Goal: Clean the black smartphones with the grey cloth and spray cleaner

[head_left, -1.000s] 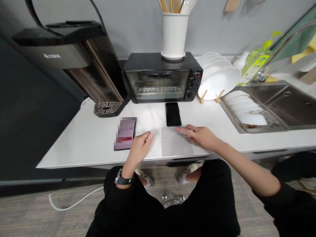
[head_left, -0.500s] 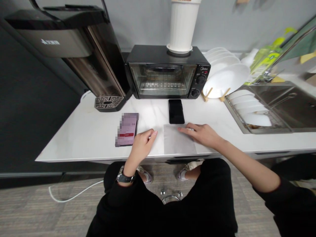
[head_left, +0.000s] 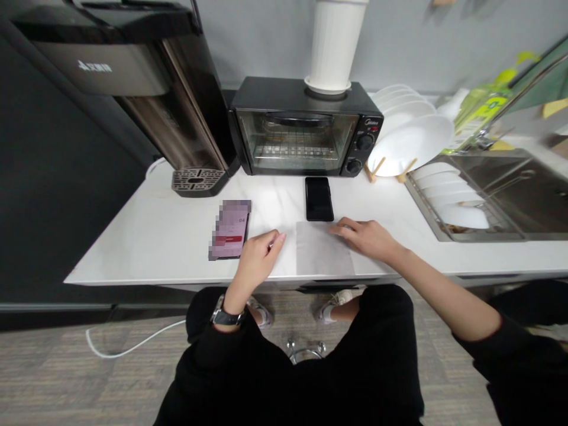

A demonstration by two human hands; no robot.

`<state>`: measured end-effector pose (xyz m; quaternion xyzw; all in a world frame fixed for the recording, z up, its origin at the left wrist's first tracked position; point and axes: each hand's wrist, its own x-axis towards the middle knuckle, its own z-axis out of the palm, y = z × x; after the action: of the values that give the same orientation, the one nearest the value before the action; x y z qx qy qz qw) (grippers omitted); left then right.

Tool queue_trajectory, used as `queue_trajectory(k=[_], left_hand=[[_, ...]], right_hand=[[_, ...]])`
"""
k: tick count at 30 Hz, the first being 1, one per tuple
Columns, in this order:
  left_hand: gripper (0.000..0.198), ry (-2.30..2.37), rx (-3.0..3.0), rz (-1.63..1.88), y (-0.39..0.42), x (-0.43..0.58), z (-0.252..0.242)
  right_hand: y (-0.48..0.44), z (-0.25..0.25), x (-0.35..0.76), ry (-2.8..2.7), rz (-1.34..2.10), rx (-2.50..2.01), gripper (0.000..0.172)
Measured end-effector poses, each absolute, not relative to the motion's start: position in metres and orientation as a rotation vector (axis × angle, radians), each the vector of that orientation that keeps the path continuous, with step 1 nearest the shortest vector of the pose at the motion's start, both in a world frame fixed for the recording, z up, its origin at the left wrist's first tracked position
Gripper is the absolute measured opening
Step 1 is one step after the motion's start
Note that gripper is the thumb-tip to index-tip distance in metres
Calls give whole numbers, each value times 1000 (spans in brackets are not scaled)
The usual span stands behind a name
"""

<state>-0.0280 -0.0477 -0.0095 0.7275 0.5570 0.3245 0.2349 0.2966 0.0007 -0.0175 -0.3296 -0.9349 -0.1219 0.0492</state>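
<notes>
My left hand (head_left: 260, 254) rests on the white counter with its fingers curled and the thumb on top. A small dark spot shows at the fingers, but I cannot make out what it is. Close by on the left lies a phone (head_left: 231, 231) with a lit pinkish screen, partly blurred. My right hand (head_left: 366, 238) reaches in from the right, its fingers stretched over the upper right corner of a thin, translucent greyish sheet (head_left: 322, 251). That sheet lies flat at the counter's front edge. Just beyond it is a black phone (head_left: 318, 199) with a dark screen.
A black toaster oven (head_left: 302, 142) stands at the back with a white pot (head_left: 337, 47) on top. On the left is a tall drink dispenser (head_left: 195, 124). White plates (head_left: 406, 139) stand in a wooden rack, beside a sink (head_left: 523, 195) holding more dishes.
My right hand's fingers have drawn slightly right and back over the sheet. The left hand keeps its curled pose. The whole view has shifted a little.
</notes>
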Motion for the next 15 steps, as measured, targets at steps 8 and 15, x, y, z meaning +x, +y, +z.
queue_trajectory(k=[8, 15], left_hand=[[43, 1516, 1993, 903, -48, -28, -10], [41, 1491, 1993, 911, -54, -26, -5]], right_hand=[[1, -18, 296, -2799, -459, -1015, 46], [-19, -5, 293, -2694, -411, -1057, 48]])
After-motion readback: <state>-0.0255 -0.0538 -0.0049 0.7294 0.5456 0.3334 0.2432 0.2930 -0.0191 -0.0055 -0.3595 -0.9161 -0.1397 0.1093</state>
